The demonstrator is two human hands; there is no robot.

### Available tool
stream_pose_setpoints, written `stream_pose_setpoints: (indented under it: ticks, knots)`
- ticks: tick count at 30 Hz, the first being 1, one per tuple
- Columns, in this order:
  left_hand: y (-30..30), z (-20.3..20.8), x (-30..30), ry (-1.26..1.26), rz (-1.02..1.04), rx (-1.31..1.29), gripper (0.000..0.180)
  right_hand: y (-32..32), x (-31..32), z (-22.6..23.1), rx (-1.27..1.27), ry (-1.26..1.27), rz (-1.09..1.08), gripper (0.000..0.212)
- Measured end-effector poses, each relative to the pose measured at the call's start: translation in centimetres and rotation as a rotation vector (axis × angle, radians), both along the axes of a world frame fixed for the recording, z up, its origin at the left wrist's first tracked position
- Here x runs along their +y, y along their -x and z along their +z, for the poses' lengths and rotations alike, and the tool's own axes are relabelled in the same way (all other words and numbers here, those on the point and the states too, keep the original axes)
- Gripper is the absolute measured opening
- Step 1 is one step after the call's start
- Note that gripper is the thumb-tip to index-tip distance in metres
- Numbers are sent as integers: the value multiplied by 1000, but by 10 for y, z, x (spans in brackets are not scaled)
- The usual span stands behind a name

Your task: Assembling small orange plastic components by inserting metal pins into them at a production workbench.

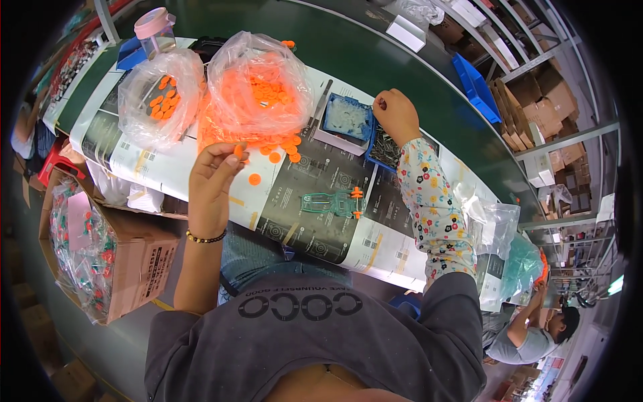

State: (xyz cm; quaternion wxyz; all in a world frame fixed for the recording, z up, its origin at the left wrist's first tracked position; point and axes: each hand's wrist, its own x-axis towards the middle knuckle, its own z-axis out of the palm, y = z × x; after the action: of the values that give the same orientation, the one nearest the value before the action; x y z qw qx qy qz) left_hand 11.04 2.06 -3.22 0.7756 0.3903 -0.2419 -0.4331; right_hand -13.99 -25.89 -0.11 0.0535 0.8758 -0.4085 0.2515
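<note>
Parts-gathering, apparently: your left hand pinches an orange disc; your right hand's fingers curl by the blue tray, grasp indiscernible. The green piece lies between; the next move calls for precise fingertips.

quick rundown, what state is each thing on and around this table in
left hand: pinching an orange disc
right hand: curled, what it holds unclear
left bag: open, orange discs inside
right bag: open, more discs inside
green frame: lying flat
jar: upright, lid on
cardboard box: open, filled
</note>
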Motion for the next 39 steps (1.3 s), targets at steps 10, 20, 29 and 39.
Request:
stream_pose_setpoints:
  ticks: [10,20,29,39]
  knots:
    - [56,37,-33,131,-388,251,19,-25,162,74,-472,-283,381,5]
    - [80,41,-27,224,-508,416,18,-27,190,71,-546,-235,505,10]
    - [86,40,-29,330,-111,-264,25,-22,197,60,-594,-372,443,7]
    - [-77,-2,-183,-362,-24,-1998,17,7,197,47,-715,-759,340,6]
